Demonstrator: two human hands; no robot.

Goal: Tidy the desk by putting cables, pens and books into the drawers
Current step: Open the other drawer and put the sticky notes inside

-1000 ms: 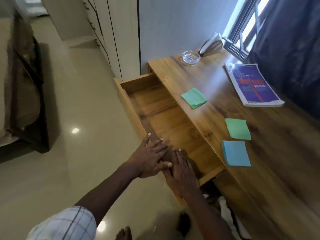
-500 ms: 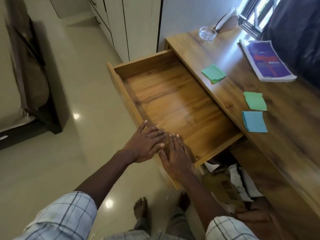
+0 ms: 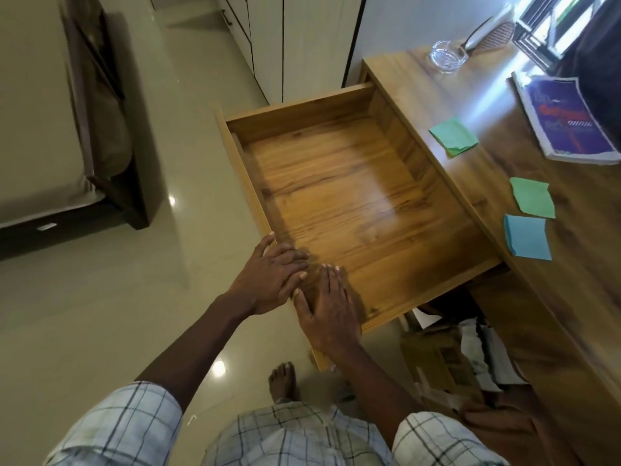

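Note:
A wooden drawer (image 3: pixel 299 116) stands pulled far out of the desk (image 3: pixel 571 297), and I see nothing inside it. My left hand (image 3: pixel 272 280) lies on the drawer's front edge with its fingers stretched across the rim. My right hand (image 3: pixel 327 314) rests beside it on the same edge, fingers straight and pointing into the drawer, thumb on the outer side. A purple book (image 3: pixel 568 122) lies on the desk near the window. No cables or pens show.
Two green sticky-note pads (image 3: pixel 453 136) (image 3: pixel 532 198) and a blue pad (image 3: pixel 527 237) lie along the desk's edge. A glass ashtray (image 3: pixel 447 57) sits at the far corner. Boxes and papers (image 3: pixel 453 358) fill the space under the desk. A bed (image 3: pixel 50 129) stands left.
The drawer has slid much farther out of the desk, with both hands staying on its front edge. My view has tipped down, showing my feet and shirt.

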